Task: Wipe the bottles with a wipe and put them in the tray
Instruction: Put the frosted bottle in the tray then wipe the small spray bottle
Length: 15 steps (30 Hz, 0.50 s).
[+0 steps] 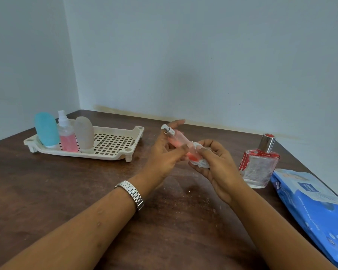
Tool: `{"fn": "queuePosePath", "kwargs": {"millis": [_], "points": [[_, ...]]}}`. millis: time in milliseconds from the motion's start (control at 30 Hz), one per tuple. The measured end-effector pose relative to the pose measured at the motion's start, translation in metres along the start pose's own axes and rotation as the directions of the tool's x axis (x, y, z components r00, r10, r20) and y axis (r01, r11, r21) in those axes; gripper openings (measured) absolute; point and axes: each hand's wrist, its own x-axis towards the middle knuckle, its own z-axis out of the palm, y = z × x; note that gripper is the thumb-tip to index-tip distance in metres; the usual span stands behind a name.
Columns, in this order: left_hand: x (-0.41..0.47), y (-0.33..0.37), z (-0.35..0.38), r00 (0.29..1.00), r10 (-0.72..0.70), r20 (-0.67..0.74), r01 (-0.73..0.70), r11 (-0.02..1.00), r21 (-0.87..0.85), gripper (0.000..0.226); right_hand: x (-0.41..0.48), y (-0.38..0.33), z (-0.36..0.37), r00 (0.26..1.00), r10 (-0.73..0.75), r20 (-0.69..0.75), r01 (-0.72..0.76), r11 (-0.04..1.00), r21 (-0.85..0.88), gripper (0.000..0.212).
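Note:
A slim pink bottle (pixel 179 140) with a silver spray top is tilted above the table, top toward the upper left. My left hand (pixel 164 154) grips its middle. My right hand (pixel 215 162) holds a crumpled white wipe (pixel 200 162) wrapped round the bottle's lower end. The cream perforated tray (pixel 113 143) lies at the left and holds three upright bottles at its left end: a teal one (pixel 46 129), a clear spray bottle with pink liquid (pixel 66 135) and a frosted grey one (pixel 84 134). A clear glass bottle (pixel 259 164) with red trim and a silver cap stands to the right.
A blue pack of wipes (pixel 316 207) lies at the right table edge, in front of the glass bottle. The dark wooden table (pixel 66 191) sits in a corner, with walls behind and to the left. A metal watch is on my left wrist.

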Motion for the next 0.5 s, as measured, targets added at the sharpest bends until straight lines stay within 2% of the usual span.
{"fn": "queuePosePath", "kwargs": {"millis": [167,300,367,500], "points": [[0.007,-0.004,-0.008,0.983,-0.092,-0.156,0.077,0.992,-0.104,0.054,-0.002,0.003,0.008,0.993,-0.108,-0.051,0.101,0.987,-0.121,0.012],[0.009,-0.009,-0.006,0.982,-0.143,-0.123,0.125,0.981,-0.145,0.055,-0.005,0.007,0.014,0.956,-0.279,-0.095,0.244,0.93,-0.276,0.016],[0.008,-0.008,-0.005,0.982,-0.163,-0.093,0.146,0.974,-0.173,0.059,-0.006,0.005,0.016,0.945,-0.315,-0.086,0.281,0.918,-0.279,0.016],[0.006,-0.008,-0.003,0.976,-0.214,0.027,0.216,0.961,-0.172,0.048,-0.007,0.0,0.016,0.929,-0.355,-0.101,0.326,0.918,-0.225,0.019]]}}
